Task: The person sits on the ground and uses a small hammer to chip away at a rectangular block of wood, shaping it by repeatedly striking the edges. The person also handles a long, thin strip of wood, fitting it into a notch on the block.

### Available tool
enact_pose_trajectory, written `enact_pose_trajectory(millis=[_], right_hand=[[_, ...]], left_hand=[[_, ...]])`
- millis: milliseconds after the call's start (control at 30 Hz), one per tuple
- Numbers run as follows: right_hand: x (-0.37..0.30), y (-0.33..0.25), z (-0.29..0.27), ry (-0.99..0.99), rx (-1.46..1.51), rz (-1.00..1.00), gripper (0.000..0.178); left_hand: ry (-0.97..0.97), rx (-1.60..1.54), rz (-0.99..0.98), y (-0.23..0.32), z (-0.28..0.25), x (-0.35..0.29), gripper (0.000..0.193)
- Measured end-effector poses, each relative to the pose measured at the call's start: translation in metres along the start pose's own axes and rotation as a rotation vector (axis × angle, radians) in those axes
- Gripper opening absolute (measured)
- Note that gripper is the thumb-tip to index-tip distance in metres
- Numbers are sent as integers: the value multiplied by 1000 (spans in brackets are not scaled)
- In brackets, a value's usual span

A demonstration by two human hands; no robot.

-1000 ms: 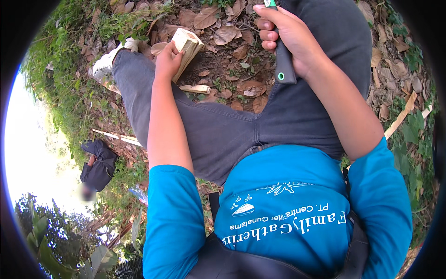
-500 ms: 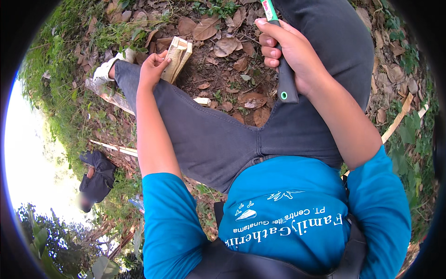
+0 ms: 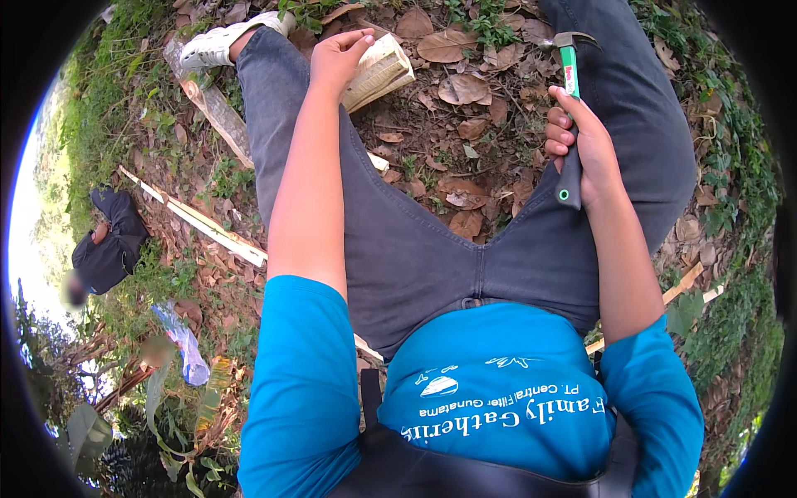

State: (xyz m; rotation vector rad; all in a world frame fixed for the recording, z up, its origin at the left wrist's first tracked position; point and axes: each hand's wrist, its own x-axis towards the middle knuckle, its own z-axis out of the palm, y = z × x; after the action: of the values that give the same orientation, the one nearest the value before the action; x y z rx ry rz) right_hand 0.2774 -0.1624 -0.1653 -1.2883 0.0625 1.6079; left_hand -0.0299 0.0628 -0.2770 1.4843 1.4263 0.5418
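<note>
My right hand [image 3: 586, 153] is wrapped round the black grip of a claw hammer [image 3: 569, 73]. Its shaft is green, and the metal head points away from me, over my right thigh. Beyond my left thigh, my left hand [image 3: 336, 62] is closed in a pinch, thumb and forefinger together. Anything between those fingertips is too small to make out. Right beside this hand, partly hidden by it, a pale split block of wood [image 3: 382, 75] lies tilted against my leg, its cut end facing right.
Dry leaves [image 3: 465, 89] and soil cover the ground between my legs. A small wood chip [image 3: 378, 163] lies by my left thigh. To the left are a log [image 3: 217, 116], a long wooden strip [image 3: 195, 217], a plastic bag [image 3: 184, 344] and a person in dark clothes [image 3: 112, 241].
The view has shifted, and the whole hammer head now shows. My left fingers have gone from the wood block's side to a pinch above its edge. The hammer stays in my right hand.
</note>
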Motion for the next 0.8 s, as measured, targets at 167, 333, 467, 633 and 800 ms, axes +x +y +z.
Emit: enact_pose_trajectory(millis=[167, 333, 467, 633, 800], right_hand=[[2, 3, 2, -31, 35, -26, 23], [1, 4, 1, -46, 30, -10, 22], [1, 3, -1, -43, 15, -10, 23], [1, 3, 2, -57, 3, -9, 24], [1, 3, 3, -54, 5, -5, 25]], left_hand=[[105, -145, 17, -11, 23, 7, 30], [130, -92, 79, -21, 32, 8, 24], [154, -42, 89, -15, 36, 6, 22], [144, -51, 70, -18, 35, 6, 26], [162, -12, 83, -22, 34, 8, 25]])
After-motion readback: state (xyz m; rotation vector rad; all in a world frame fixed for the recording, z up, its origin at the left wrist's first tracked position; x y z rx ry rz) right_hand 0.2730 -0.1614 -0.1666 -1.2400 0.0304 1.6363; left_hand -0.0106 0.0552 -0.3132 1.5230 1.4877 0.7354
